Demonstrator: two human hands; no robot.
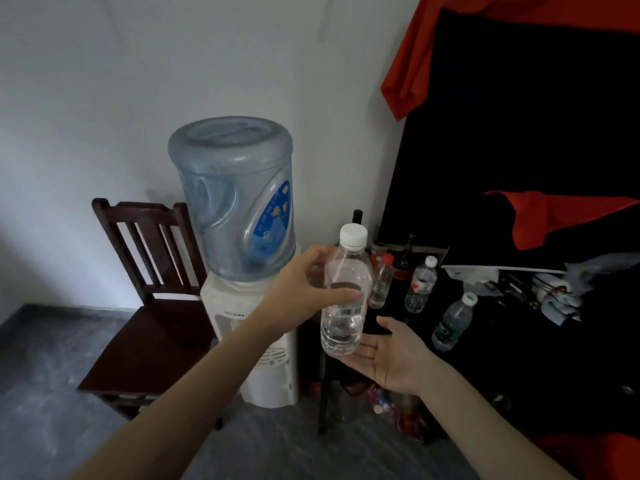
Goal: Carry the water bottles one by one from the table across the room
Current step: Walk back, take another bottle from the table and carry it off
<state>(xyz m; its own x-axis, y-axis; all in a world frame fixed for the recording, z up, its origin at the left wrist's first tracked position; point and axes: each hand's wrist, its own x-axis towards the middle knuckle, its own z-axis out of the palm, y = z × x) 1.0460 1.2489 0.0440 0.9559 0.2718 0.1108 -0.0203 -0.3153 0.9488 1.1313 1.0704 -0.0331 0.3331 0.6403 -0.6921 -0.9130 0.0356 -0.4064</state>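
My left hand point(304, 289) grips a clear water bottle point(344, 306) with a white cap around its middle and holds it upright in the air at the table's left edge. My right hand point(391, 355) lies palm up with straight fingers just under the bottle's base; I cannot tell whether it touches it. On the black table point(519, 341) stand three more bottles: a red-capped one point(381, 282), a white-capped one with a red label point(420, 285) and a green-labelled one point(453, 322).
A water dispenser point(256, 341) with a big blue jug point(235, 195) stands left of the table, a dark wooden chair point(145, 327) beside it. Crumpled cloths and clutter point(554, 289) lie at the table's right. Red and black fabric point(519, 98) hangs behind. The floor is grey.
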